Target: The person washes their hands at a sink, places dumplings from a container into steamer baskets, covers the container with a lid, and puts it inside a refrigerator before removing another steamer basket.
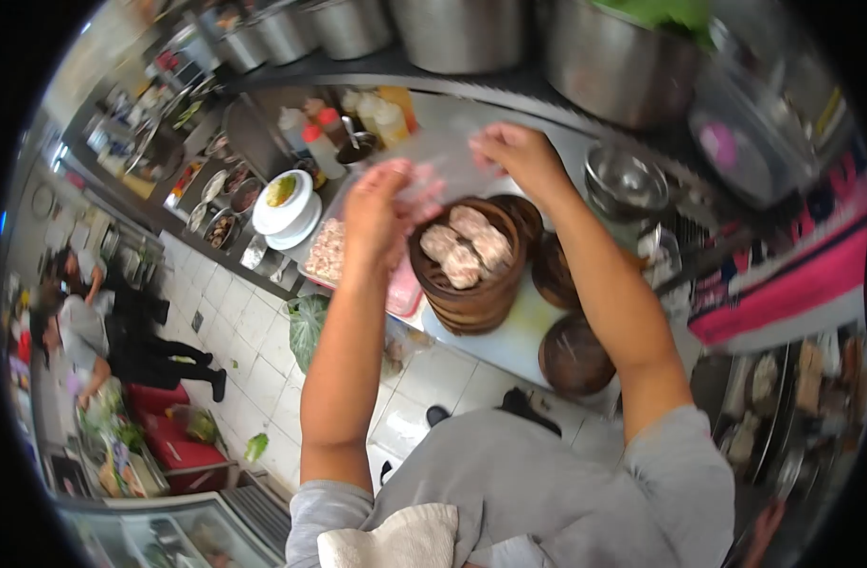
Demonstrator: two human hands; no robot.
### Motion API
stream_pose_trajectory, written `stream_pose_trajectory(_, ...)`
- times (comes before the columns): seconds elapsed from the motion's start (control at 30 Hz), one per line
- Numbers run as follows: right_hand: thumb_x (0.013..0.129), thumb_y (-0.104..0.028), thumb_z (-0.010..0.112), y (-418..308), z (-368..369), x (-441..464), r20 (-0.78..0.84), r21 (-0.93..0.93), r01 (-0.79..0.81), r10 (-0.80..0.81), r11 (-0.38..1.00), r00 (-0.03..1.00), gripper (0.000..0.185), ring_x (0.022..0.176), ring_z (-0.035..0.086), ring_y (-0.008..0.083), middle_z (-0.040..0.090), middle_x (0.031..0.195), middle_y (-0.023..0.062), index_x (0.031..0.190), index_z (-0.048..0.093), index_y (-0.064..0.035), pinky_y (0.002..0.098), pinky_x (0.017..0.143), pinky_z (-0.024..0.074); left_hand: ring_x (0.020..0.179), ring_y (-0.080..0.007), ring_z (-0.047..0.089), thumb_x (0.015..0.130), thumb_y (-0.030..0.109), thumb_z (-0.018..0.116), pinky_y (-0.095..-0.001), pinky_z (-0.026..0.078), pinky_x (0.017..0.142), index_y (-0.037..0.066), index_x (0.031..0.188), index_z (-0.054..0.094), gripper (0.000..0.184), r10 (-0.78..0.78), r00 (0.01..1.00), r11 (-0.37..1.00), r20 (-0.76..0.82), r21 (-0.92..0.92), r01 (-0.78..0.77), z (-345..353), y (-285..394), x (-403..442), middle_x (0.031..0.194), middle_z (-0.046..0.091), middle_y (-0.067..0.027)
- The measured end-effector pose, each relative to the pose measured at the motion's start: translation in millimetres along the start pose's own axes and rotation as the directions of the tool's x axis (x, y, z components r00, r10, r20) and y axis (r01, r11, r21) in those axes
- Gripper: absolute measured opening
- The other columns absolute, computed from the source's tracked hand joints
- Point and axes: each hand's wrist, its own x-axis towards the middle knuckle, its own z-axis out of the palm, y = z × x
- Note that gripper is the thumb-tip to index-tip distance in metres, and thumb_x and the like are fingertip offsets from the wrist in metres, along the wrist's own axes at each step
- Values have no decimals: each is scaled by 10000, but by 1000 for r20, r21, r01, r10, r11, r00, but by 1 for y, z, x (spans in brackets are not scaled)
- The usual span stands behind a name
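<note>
My left hand [375, 204] is raised at the left of a bamboo steamer [471, 308], its fingertips partly smeared by motion. My right hand [521, 156] is raised beyond the steamer with its fingers pinched together. A thin clear plastic sheet [438, 144] stretches between both hands, blurred, and both seem to grip its edges. Inside the stacked steamer lie several pale, meaty dumplings [467, 244]. Just left of my left wrist, a tray of raw minced meat [327, 251] is partly hidden by my forearm.
Smaller bamboo steamers [577, 353] stand at the right of the white board [519, 331]. Metal bowls [626, 180] and squeeze bottles [322, 151] sit farther back. Large pots [457, 33] line an overhead shelf. At left are a white lidded container [287, 213] and co-workers [83, 322].
</note>
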Motion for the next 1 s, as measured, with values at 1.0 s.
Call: stream_pose_trajectory(1.0, 781, -225, 543, 168, -22, 8, 166, -884, 44, 224, 465, 960, 242, 826, 645, 337, 663, 848, 152, 943, 592, -52, 431, 722, 497, 832, -200, 626, 885, 198, 574, -266, 515, 565, 85, 1054, 559, 204, -85, 762, 996, -642, -71, 51, -194, -62, -230, 1081, 602, -38)
